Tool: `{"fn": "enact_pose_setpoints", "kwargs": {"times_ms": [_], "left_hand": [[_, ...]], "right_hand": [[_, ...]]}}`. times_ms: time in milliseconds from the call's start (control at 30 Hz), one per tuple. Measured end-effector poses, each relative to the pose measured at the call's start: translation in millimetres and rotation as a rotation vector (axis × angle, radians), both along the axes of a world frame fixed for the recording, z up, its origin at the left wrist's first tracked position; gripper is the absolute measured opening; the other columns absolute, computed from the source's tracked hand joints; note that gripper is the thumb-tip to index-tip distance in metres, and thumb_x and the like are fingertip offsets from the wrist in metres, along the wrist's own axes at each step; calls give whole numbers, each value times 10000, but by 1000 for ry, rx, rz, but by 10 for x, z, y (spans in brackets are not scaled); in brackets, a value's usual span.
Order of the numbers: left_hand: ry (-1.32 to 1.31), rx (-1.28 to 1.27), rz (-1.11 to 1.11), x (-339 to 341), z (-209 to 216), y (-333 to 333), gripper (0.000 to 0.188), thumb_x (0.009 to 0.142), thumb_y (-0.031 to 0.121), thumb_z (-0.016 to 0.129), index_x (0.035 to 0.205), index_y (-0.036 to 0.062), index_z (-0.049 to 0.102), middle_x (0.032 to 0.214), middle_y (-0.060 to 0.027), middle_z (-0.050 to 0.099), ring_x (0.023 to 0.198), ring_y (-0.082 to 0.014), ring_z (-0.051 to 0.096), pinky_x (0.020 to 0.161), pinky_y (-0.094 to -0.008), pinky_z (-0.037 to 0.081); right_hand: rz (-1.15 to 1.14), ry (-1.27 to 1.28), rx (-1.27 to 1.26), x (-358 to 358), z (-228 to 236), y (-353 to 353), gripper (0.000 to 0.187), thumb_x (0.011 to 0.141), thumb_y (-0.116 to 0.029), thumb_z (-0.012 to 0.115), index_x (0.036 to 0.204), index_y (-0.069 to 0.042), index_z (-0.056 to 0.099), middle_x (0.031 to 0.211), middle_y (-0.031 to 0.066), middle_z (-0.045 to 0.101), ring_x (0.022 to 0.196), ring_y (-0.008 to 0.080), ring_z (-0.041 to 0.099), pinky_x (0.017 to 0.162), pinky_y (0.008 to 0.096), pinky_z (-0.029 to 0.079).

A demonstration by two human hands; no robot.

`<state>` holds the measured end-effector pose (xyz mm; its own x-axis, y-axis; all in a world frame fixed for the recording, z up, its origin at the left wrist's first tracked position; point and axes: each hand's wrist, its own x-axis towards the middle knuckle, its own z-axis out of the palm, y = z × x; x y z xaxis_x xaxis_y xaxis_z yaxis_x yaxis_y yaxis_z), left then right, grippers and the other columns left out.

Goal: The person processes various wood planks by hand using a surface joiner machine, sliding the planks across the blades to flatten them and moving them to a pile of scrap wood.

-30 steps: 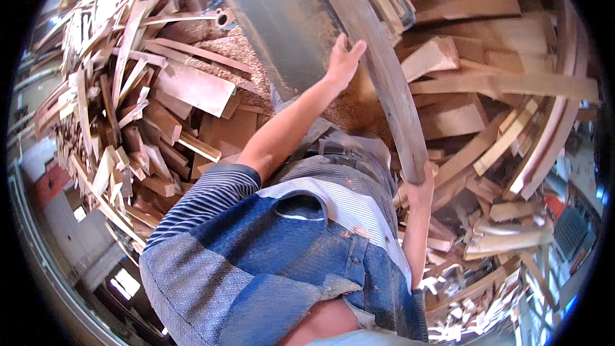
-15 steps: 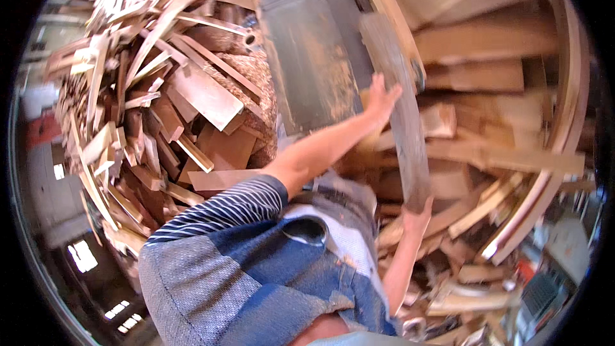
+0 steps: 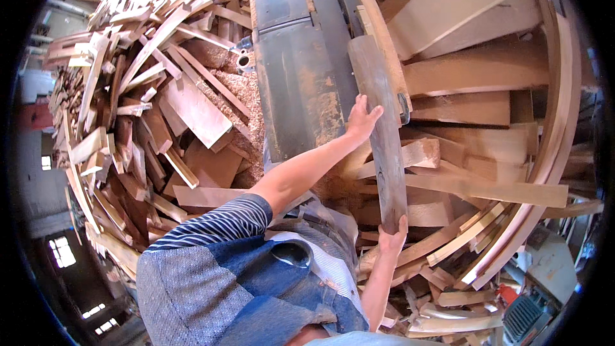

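A long, weathered grey-brown board point(image 3: 382, 138) lies lengthwise, its far part on the right side of a grey metal machine table point(image 3: 298, 83), its near part reaching past the table's end. My left hand point(image 3: 365, 120) grips the board's left side near the table's near edge, thumb on top and fingers along the side. At the near end of the board, my right hand point(image 3: 392, 237) holds it with the thumb up along the right corner; its other fingers are partly hidden. Ahead of the board, a narrow slot point(image 3: 346, 13) opens in the table beside a wooden fence point(image 3: 384, 45).
Scrap wood point(image 3: 147, 122) is heaped high left of the machine, over sawdust point(image 3: 237, 93). Planks point(image 3: 477, 77) are stacked at the right, with long curved boards point(image 3: 560, 90) beyond. A grey-green motor point(image 3: 525, 314) sits at lower right among offcuts.
The whole view has shifted, so the machine, board and hands appear lower and further left. Both hands keep hold of the board, which shows little movement against the table.
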<state>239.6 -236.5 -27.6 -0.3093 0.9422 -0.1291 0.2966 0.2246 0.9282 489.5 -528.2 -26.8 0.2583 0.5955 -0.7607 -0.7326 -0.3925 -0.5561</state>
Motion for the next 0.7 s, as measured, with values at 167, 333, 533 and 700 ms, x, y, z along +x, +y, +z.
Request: {"fn": "enact_pose_setpoints", "kwargs": {"times_ms": [167,333,533,700], "left_hand": [[-368,38,11,-300,-121,356,478,969,221,722,1326,-43,545,1236,-96,659,1126,-172,598,994,-336,476],[-447,6,-63,-349,332,531,584,962,246,736,1403,-59,504,1382,-114,595,1283,-202,534,1113,-347,386],[-325,-8,88,-436,213,626,687,967,261,745,1451,-121,441,1467,-160,532,1363,-221,472,1154,-343,339],[-352,18,54,-505,141,699,602,970,254,742,1405,-85,500,1398,-101,576,1298,-182,505,1123,-324,358]], "right_hand": [[-101,66,-32,-335,94,447,540,904,-262,783,1388,-131,581,1377,76,608,1265,282,567,1131,506,330],[-278,57,53,-605,145,710,610,837,-126,851,1313,-43,479,1290,133,597,1212,304,580,1071,462,454],[-294,18,-4,-728,348,863,925,820,-104,859,1535,9,282,1367,144,542,1264,290,534,1125,441,404],[-321,9,-32,-802,401,962,1048,814,-100,862,1592,37,173,1445,158,486,1324,285,483,1171,425,342]]}}
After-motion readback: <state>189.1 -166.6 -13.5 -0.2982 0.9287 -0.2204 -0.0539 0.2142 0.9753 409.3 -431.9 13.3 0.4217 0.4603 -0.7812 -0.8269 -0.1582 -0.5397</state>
